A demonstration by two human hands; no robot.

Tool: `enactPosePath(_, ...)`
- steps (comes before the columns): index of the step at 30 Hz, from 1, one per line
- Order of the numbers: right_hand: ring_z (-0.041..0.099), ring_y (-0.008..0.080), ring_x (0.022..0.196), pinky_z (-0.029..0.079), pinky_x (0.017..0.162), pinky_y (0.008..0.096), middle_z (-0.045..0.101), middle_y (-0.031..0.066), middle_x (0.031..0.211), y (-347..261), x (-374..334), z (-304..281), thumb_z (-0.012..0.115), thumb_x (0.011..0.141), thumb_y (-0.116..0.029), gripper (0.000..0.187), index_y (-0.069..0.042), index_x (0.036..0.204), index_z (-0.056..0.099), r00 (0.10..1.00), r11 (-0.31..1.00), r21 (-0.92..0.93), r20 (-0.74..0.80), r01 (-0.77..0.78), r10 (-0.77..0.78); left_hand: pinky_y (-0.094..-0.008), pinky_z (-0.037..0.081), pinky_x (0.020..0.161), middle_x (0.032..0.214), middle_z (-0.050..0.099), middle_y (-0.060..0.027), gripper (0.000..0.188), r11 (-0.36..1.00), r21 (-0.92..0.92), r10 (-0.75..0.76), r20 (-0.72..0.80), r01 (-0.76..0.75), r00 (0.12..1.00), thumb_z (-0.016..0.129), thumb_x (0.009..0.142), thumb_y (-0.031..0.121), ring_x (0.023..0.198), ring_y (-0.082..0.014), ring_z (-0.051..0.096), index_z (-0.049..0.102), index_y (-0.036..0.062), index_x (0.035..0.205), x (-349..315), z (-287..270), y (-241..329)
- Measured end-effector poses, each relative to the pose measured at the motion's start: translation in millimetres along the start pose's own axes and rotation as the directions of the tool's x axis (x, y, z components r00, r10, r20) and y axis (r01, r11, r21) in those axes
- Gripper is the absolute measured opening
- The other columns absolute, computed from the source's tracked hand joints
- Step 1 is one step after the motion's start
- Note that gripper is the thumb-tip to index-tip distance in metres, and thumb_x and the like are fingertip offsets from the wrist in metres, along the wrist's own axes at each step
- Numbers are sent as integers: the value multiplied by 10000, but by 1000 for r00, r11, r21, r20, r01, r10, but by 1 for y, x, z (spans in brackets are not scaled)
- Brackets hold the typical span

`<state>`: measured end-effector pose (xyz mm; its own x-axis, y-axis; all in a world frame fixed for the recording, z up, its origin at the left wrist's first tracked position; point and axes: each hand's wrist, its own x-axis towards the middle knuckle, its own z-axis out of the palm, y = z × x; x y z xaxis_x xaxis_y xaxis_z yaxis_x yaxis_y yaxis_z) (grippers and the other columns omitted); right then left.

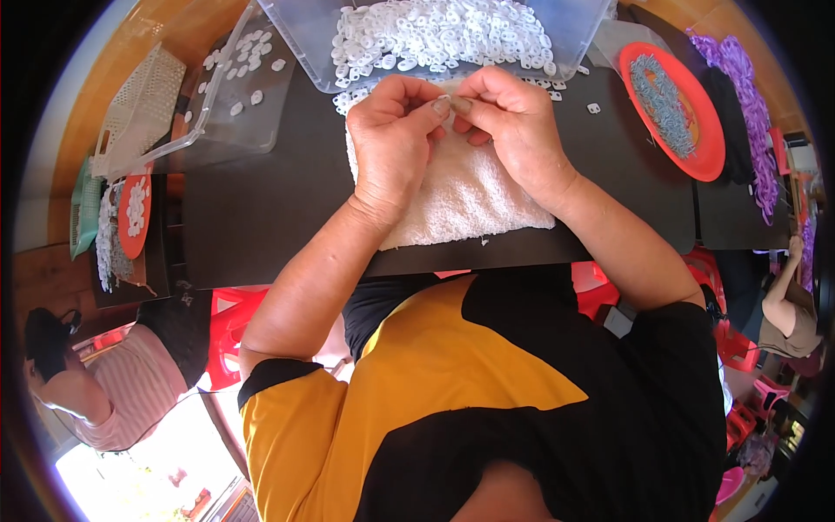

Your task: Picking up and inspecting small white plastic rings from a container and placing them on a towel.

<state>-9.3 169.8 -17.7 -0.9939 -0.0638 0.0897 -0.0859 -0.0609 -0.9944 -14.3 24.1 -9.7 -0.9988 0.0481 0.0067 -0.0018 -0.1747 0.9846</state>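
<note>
Over a white terry towel (470, 196), both my hands meet at the fingertips. My left hand (391, 130) is closed in a pinch on a small white plastic piece (444, 102), of which only a sliver shows. The thumb and forefinger of my right hand (517, 122) are pressed together right beside it; what they grip is hidden. Just beyond the hands stands a clear plastic bin (317, 65) heaped with small white oval pieces with holes (435, 35). Some of the same pieces lie loose between the bin and the towel.
On the dark table (261, 217), a clear tray (278, 113) with scattered white pieces is at left, beside a white perforated basket (143, 104). A red plate (709, 130) of thin grey-blue pieces (661, 104) sits at right, near purple strands (739, 78). Other people sit at both sides.
</note>
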Motion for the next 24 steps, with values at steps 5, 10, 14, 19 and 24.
enactPosePath(5,544,65,627,455,567,216,619,17,731,2,1,2,630,881,-30,41,9,875,640,1000,999,18,9,26,-26,-208,386,440,734,630,-68,50,999,-33,0,18,1,1000,644,841,-44,563,-93,545,623,-35,885,5,-3,-3)
enactPosePath(10,555,68,648,460,579,216,628,23,755,2,1,2,619,889,-25,45,10,900,645,1000,999,44,19,-10,9,-207,384,444,731,624,-68,58,998,14,-62,39,61,997,641,848,-31,562,-94,543,623,-31,904,5,-6,-1)
enactPosePath(14,585,78,714,476,624,221,646,28,815,-6,2,0,588,904,-17,71,-2,950,640,999,998,31,22,-47,46,-207,386,446,749,625,-65,66,999,-19,-41,14,41,999,642,854,-23,577,-94,549,623,-30,917,4,-5,-2)
enactPosePath(19,614,110,748,495,656,258,660,44,833,0,3,-8,575,890,-3,108,-14,980,634,991,986,-106,-22,125,-128,-208,399,449,779,626,-60,88,999,-34,-42,31,43,999,641,865,-16,595,-90,557,629,-33,950,3,-4,-3)
enactPosePath(24,655,225,753,508,680,324,669,117,824,4,3,-5,569,850,31,134,-12,963,626,918,819,-431,63,379,-391,-206,407,449,785,626,-55,123,999,-32,-16,47,18,999,637,869,-12,590,-79,552,637,-38,989,3,-4,-3)
